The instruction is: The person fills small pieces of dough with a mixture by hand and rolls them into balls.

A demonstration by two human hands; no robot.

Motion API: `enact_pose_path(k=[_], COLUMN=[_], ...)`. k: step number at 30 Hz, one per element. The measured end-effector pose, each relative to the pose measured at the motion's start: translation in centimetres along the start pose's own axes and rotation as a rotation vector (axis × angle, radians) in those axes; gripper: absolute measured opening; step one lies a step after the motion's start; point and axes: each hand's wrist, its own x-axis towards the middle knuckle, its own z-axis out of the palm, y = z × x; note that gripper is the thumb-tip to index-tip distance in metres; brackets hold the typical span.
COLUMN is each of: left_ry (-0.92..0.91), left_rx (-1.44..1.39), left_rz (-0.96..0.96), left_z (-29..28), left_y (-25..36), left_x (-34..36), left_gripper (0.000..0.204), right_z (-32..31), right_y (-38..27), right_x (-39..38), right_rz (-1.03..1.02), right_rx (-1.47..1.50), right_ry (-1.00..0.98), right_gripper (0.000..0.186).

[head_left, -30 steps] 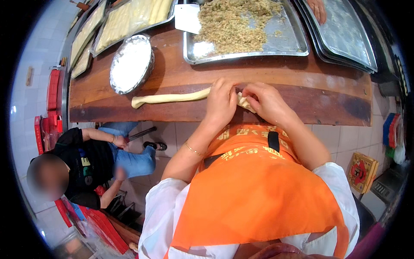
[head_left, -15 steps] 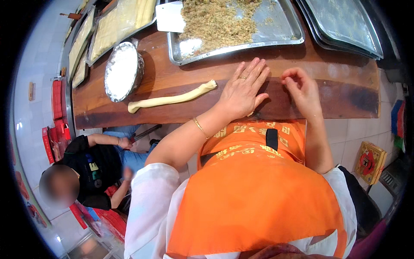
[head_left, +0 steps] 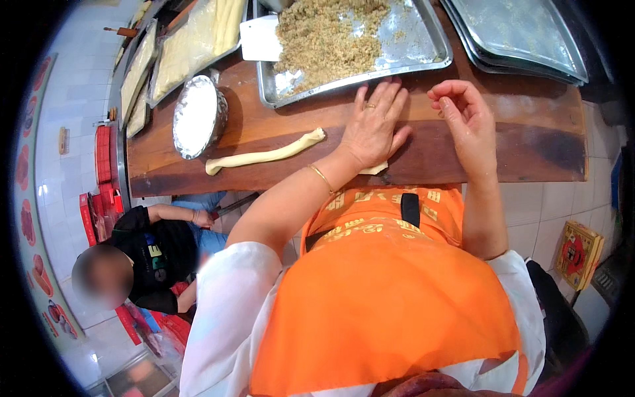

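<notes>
My left hand [head_left: 376, 126] lies palm down on the wooden table, its fingers stretched out toward the filling tray. A flat piece of pale dough [head_left: 374, 169] peeks out below its heel; the rest is hidden under the hand. My right hand [head_left: 468, 122] is raised just to the right, fingers curled in toward the thumb. Whatever may be between those fingertips is too small to make out. Left of my left hand, a long rope of dough [head_left: 264, 156] rests on the wood. A metal tray [head_left: 357, 78] of crumbly brown filling [head_left: 331, 41] stands beyond my fingers.
A bowl of white powder [head_left: 196, 118] stands at the left, near a tray of dough strips [head_left: 192, 46] under plastic. A white scraper [head_left: 260, 38] lies on the filling tray's left rim. Stacked metal trays [head_left: 522, 33] sit far right. Another person [head_left: 162, 255] sits below the table's left side.
My left hand has shifted slightly toward the tray, uncovering more of the dough at its heel. My right hand has risen a little, still curled. The view has shifted slightly.
</notes>
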Motion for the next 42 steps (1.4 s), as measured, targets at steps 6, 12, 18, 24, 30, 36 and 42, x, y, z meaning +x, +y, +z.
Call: enact_pose_path(k=[6,12,18,24,30,36,42], left_ry=[0.07,0.1,0.186,0.22,0.105,0.143,0.199], left_rx=[-0.131,0.063,-0.417,-0.36,-0.376,-1.637,-2.115], left_rz=[0.111,0.076,-0.073,-0.064,-0.089,-0.545,-0.409], left_z=[-0.1,0.6,0.4,-0.3,-4.9,-4.2,-4.4], left_y=[-1.2,-0.7,0.3,-1.0,-1.2,-3.0,-3.1], left_x=[1.3,0.8,-4.5,-8.7,-9.5,-10.2,-11.1], left_gripper=[0.069,0.067,0.059,0.041,0.018,0.013,0.017], right_z=[-2.0,-0.8,0.4,3.1,5.2,7.4,11.8], right_y=[-0.1,-0.3,0.7,0.4,0.6,4.3,7.1], right_x=[-3.8,-5.4,-6.3,-3.2,6.5,14.9,19.4], right_rz=[0.073,0.036,0.082,-0.025,-0.218,-0.371,-0.211], right_rx=[-0.071,-0.078,-0.102,-0.335,-0.676,-1.169,-1.225], right_ry=[0.019,0.052,0.001,-0.158,-0.201,-0.434,-0.65], right_gripper=[0.013,0.012,0.013,0.011,0.012,0.061,0.067])
